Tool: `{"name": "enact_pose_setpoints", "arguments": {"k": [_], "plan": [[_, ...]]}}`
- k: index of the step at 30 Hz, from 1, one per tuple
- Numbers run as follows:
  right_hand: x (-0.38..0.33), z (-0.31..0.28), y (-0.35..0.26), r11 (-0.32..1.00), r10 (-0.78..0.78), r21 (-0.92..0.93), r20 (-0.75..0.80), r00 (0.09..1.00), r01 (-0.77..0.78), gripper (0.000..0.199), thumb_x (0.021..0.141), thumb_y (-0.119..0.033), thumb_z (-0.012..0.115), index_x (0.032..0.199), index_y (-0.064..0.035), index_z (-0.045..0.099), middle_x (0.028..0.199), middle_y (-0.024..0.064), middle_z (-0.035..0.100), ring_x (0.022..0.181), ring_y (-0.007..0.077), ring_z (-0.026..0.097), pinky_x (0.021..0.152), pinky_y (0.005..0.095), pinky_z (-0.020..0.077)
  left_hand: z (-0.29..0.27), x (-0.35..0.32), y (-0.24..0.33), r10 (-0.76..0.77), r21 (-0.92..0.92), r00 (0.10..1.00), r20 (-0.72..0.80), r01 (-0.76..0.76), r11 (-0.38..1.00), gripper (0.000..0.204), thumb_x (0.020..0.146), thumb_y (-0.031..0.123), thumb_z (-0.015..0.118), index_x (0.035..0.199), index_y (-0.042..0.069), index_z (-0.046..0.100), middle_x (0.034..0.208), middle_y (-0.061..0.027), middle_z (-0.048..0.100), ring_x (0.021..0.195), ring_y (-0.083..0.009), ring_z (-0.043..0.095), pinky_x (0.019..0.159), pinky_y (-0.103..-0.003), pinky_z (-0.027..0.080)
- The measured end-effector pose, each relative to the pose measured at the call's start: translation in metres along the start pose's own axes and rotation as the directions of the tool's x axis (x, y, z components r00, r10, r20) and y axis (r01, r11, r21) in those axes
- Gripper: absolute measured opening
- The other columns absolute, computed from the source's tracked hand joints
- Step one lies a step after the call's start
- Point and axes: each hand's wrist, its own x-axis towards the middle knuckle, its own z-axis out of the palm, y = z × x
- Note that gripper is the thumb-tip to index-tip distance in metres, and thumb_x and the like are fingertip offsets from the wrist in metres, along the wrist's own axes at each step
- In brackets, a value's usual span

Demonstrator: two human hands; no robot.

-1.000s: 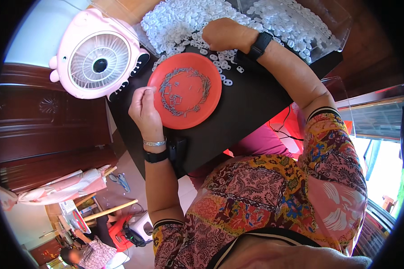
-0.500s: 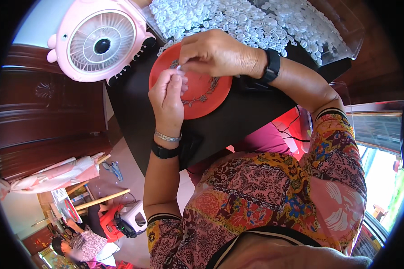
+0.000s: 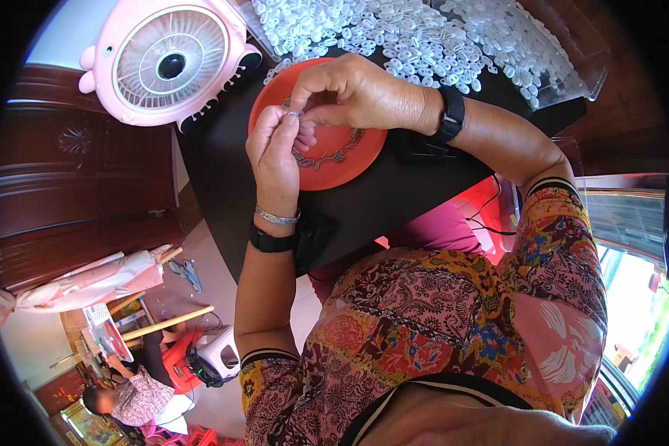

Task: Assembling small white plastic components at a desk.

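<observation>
With the small whitish piece [image 3: 295, 114] pinched in the left grip [image 3: 276, 145] above the round red dish [image 3: 360, 162] of slender grey rods [image 3: 340, 156], and the right grip [image 3: 360, 93] meeting it, closure indeterminable, steady both hands and apply light, even pressure.

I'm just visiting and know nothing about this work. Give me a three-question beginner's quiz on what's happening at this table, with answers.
1. True or false: the left hand and right hand meet at a small piece, over the red plate.
2. What colour are the loose pieces heaped beyond the plate? A) green B) white C) black
3. On which side of the plate is the pink fan: the person's left or right?

Key: 1 true; 2 B; 3 left.
</observation>
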Motion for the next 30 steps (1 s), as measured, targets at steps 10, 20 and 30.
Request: {"name": "enact_pose_setpoints", "arguments": {"k": [10, 20, 30], "plan": [[-0.002, 0.0, 0.002, 0.999, -0.014, -0.044, -0.008, 1.0, 0.014, 0.016, 0.079, -0.004, 0.069, 0.094, -0.0038, 0.063, 0.081, 0.0061, 0.066, 0.076, 0.0173, 0.065, 0.068, 0.0276, 0.0515, 0.0, 0.0, 0.0, -0.071, -0.12, 0.996, 0.056, 0.077, 0.99, 0.015, 0.089, 0.013, 0.049, 0.085, 0.001, 0.056, 0.069, -0.0048, 0.058, 0.061, -0.0107, 0.054, 0.056, -0.022, 0.041], [-0.003, 0.003, 0.002, 0.997, -0.014, -0.081, -0.032, 0.999, 0.011, 0.007, 0.082, -0.005, 0.066, 0.087, -0.0033, 0.062, 0.076, 0.0072, 0.065, 0.07, 0.0164, 0.064, 0.064, 0.0274, 0.0498, -0.004, -0.001, 0.004, -0.103, -0.042, 0.993, 0.063, 0.106, 0.993, 0.015, 0.089, 0.012, 0.047, 0.085, 0.0, 0.056, 0.069, -0.0049, 0.058, 0.06, -0.0106, 0.054, 0.056, -0.022, 0.041], [-0.007, -0.011, 0.017, 0.943, 0.054, -0.333, 0.098, 0.994, -0.018, 0.01, 0.076, -0.007, 0.066, 0.085, -0.0031, 0.064, 0.081, 0.0099, 0.063, 0.075, 0.0271, 0.063, 0.066, 0.0347, 0.0495, -0.018, 0.003, 0.002, -0.098, -0.079, 0.995, 0.035, 0.101, 0.992, 0.017, 0.088, 0.014, 0.045, 0.08, 0.002, 0.055, 0.067, -0.0052, 0.057, 0.057, -0.0112, 0.052, 0.055, -0.022, 0.04]]}}
